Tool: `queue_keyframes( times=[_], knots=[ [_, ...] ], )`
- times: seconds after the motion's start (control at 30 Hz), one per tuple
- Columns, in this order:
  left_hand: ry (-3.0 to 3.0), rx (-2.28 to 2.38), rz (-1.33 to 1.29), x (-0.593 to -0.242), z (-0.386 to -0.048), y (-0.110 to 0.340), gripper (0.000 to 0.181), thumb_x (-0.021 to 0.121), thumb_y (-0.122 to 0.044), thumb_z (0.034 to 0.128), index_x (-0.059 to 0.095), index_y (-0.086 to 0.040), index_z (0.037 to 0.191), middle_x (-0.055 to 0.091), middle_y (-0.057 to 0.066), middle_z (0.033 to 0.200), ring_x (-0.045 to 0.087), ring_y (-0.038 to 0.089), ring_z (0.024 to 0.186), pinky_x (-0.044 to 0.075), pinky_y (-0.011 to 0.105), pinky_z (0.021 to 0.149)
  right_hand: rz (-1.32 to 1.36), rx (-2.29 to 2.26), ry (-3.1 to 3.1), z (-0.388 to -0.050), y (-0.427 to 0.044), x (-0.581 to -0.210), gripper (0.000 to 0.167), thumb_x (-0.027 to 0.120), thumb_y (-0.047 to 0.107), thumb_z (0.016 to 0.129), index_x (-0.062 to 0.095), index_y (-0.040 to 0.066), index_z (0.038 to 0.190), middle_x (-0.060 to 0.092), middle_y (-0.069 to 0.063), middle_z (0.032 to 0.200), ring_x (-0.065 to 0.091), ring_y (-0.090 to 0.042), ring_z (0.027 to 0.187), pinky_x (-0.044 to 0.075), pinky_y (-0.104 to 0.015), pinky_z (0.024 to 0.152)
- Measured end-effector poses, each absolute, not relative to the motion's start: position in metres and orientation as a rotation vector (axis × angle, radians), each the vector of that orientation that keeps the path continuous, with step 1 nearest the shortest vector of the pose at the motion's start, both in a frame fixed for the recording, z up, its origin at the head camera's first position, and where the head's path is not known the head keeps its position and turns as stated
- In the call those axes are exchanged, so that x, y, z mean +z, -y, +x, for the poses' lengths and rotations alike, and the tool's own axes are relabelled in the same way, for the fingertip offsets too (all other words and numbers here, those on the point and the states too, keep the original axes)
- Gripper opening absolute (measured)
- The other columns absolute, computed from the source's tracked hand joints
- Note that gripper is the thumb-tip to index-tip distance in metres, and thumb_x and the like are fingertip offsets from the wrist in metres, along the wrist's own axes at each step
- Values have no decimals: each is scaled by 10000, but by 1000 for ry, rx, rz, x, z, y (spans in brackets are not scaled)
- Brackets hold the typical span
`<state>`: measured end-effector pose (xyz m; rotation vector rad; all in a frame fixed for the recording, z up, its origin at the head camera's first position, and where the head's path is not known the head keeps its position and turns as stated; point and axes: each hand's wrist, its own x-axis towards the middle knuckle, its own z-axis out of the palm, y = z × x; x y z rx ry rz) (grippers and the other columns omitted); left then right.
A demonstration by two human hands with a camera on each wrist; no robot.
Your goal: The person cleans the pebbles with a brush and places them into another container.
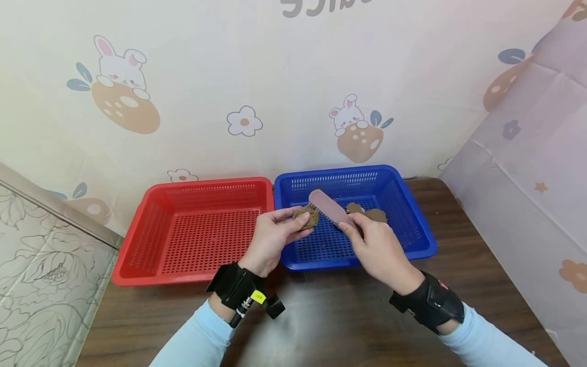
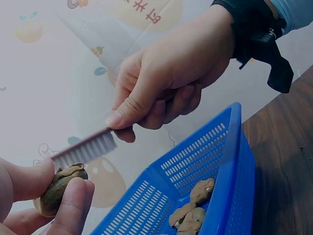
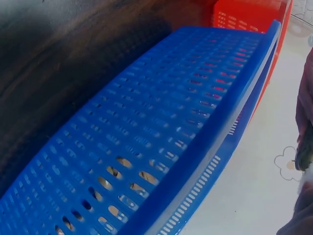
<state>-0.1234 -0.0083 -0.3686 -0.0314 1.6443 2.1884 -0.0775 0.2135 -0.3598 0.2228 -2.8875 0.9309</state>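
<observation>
Head camera looks forward and down; left wrist's closely faces the brush (image 2: pixel 90 147); right wrist's closely faces the blue basket (image 3: pixel 195 144), which all share.

Holds a rounded, brown-smeared lump (image 2: pixel 58 188) in the left hand (image 1: pixel 274 235) and a slanted pink brush (image 1: pixel 328 206), bristles (image 2: pixel 94 150) toward it, in the right hand (image 1: pixel 378 244).

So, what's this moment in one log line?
left grip: brown-smeared rounded lump | right grip: pink-backed white-bristled brush | blue perforated plastic basket: brown lumps
</observation>
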Motion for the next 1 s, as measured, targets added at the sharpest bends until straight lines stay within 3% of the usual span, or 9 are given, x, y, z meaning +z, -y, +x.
queue_keyframes(
  times=[0.3,0.73,1.0],
  knots=[
    [-1632,2209,-87,-371,-125,10,417,745,-211,788,639,-85,1171,668,144,1114,693,254,949,553,344,822,210,936,2898,-81,-212,-359,407,447,474,953,574,163,1182,433,15,603,400,-100,454,294,-233,376],
    [-1631,2219,-120,-373,-122,14,416,756,-212,780,638,-86,1159,664,153,1108,692,254,951,534,391,854,193,806,2873,-82,-207,-364,395,484,432,952,591,118,1167,473,13,608,410,-85,459,299,-234,375],
    [-1606,2229,-94,-372,-122,17,354,730,-200,807,659,-105,1141,671,134,1120,670,273,1013,534,377,860,236,948,2872,-76,-205,-360,427,447,499,941,578,176,1188,461,32,607,423,-86,472,324,-225,389]
  ],
)
